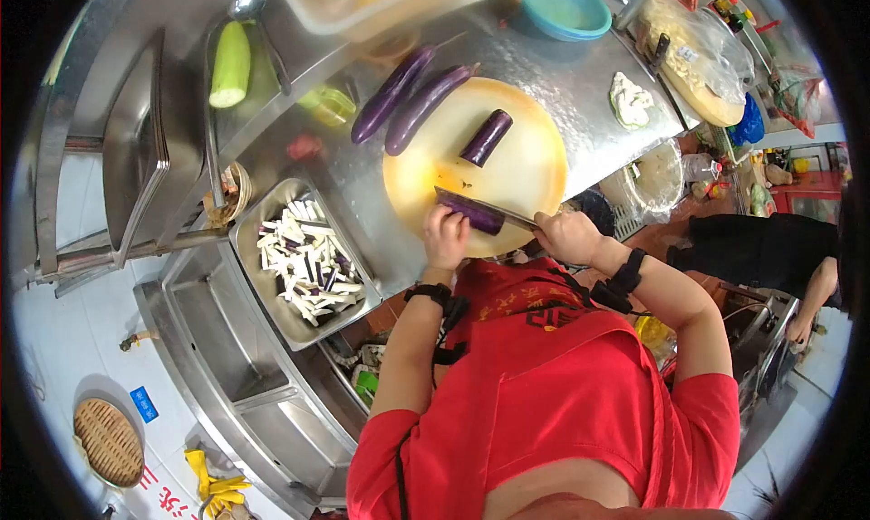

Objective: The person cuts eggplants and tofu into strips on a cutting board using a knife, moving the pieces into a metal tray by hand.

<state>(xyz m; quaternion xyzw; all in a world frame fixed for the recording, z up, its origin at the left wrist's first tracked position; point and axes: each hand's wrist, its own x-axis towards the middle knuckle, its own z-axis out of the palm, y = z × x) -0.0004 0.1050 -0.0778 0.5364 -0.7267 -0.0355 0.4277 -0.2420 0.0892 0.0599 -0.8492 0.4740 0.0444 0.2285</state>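
Note:
On the round cutting board (535, 130), my left hand (447, 237) is closed on a piece of eggplant (478, 215), pressing it to the board. My right hand (569, 237) grips the handle of a kitchen knife (489, 204), whose blade lies along the far side of that piece. Another cut eggplant section (487, 138) rests farther up the board. Two whole eggplants (426, 107) lie at the board's upper left, one of them overlapping its rim. Cut eggplant strips (308, 262) fill much of a steel tray (358, 268) to the left.
A blue bowl (566, 10) and a pale food container (362, 12) stand at the back. A peeled green vegetable (230, 65) lies on the left shelf beside a ladle (247, 1). Steel sinks (227, 339) are at lower left. Another person (770, 257) stands at right.

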